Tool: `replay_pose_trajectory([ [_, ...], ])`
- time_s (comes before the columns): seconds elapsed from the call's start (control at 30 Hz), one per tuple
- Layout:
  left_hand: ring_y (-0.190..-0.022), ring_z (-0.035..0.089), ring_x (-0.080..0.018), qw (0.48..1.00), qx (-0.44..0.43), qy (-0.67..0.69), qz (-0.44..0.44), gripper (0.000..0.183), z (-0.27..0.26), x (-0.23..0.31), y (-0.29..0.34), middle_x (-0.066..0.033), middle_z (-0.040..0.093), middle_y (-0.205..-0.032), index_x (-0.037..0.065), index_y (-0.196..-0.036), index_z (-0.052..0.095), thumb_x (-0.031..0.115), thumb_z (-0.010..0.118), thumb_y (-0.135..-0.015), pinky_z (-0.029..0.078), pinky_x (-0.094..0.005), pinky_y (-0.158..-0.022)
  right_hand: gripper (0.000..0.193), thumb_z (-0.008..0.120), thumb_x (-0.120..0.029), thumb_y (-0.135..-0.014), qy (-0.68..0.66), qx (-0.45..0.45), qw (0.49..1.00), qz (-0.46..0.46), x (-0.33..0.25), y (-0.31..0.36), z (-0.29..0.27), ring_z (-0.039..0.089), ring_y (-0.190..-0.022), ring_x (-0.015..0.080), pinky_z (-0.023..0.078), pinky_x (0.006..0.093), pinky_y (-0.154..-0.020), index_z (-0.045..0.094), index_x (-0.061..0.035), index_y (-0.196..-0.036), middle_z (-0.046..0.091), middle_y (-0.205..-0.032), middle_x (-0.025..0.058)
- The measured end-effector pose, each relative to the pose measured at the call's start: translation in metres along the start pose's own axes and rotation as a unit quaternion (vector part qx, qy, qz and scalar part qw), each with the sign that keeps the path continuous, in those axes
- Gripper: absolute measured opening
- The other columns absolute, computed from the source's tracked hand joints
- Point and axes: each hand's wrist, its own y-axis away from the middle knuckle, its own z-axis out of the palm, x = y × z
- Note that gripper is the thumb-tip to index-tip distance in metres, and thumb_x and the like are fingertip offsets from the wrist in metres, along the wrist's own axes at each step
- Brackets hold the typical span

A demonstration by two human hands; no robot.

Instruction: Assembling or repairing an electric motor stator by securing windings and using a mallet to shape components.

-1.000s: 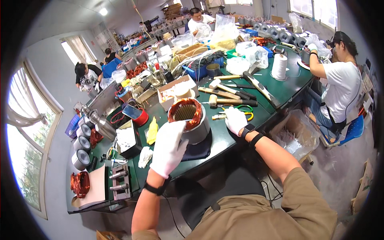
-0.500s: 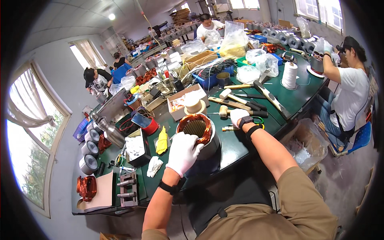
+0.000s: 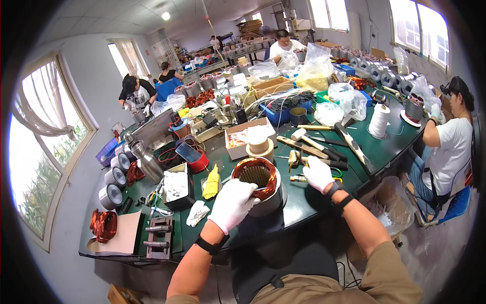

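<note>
A motor stator (image 3: 267, 205) with a grey metal shell and a ring of copper windings (image 3: 273, 175) stands upright near the front edge of the green table. My white-gloved left hand (image 3: 233, 205) is closed on its near-left rim, with fingers curled over the windings. Out to the right, my white-gloved right hand (image 3: 318, 173) closes round the handle of a small hammer (image 3: 294, 159) with a brownish head. Part of that handle is hidden behind the glove. A pair of green-handled scissors (image 3: 336, 173) lies beside the right hand.
Several mallets and hammers (image 3: 354, 147) lie behind my right hand. A tape roll (image 3: 259, 146) stands behind the stator by a cardboard box (image 3: 238, 136). Yellow sleeving (image 3: 211, 183) and a crumpled glove (image 3: 197, 213) lie left. A person (image 3: 450, 137) sits at right.
The view has shifted, so the scene sits further right and lower. My right hand has tilted and drawn slightly nearer, turning the hammer head. My left hand stays on the stator's rim.
</note>
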Motion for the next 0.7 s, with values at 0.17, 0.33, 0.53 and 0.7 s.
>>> replay_pose_trajectory([
  [0.17, -0.088, 0.063, -0.0343, 0.999, 0.032, 0.003, 0.008, 0.022, 0.004, 0.0, 0.002, -0.0136, 0.065, -0.084, 0.008, -0.094, 0.068, 0.02, 0.08, -0.08, 0.052, -0.0451, -0.079, 0.018, 0.055, -0.015, -0.102, -0.09, -0.04, 0.992, -0.082, 0.01, 0.04, -0.004, 0.06, -0.081, 0.0387, 0.048, 0.0472, -0.072, 0.061, -0.0011, -0.093, 0.059, -0.086, 0.019],
  [0.33, -0.087, 0.062, -0.0345, 1.0, 0.023, -0.006, 0.007, 0.027, 0.01, -0.002, 0.002, -0.0124, 0.065, -0.086, 0.007, -0.097, 0.069, 0.019, 0.082, -0.077, 0.051, -0.0446, -0.078, 0.012, 0.064, -0.011, -0.097, -0.271, 0.034, 0.962, 0.014, -0.035, 0.072, -0.034, 0.059, -0.074, 0.0248, 0.047, 0.0372, -0.069, 0.065, 0.0005, -0.096, 0.061, -0.081, 0.0113],
  [0.53, -0.09, 0.064, -0.0347, 0.995, 0.071, -0.028, 0.058, 0.032, 0.018, -0.018, 0.002, -0.0105, 0.068, -0.093, 0.01, -0.104, 0.072, 0.023, 0.082, -0.076, 0.052, -0.0447, -0.081, 0.02, 0.064, -0.019, -0.097, -0.262, -0.106, 0.957, -0.068, -0.085, 0.093, -0.055, 0.064, -0.082, 0.0395, 0.051, 0.0416, -0.073, 0.068, 0.0006, -0.098, 0.067, -0.086, 0.0205],
  [0.7, -0.101, 0.064, -0.0354, 0.997, 0.037, 0.054, 0.033, 0.026, 0.026, -0.03, -0.001, -0.0155, 0.067, -0.101, 0.002, -0.112, 0.069, 0.017, 0.073, -0.091, 0.051, -0.0414, -0.091, 0.021, 0.067, -0.023, -0.095, -0.026, 0.013, 0.977, -0.21, -0.093, 0.1, -0.045, 0.064, -0.078, 0.037, 0.052, 0.0442, -0.069, 0.062, -0.0038, -0.089, 0.06, -0.086, 0.0173],
])
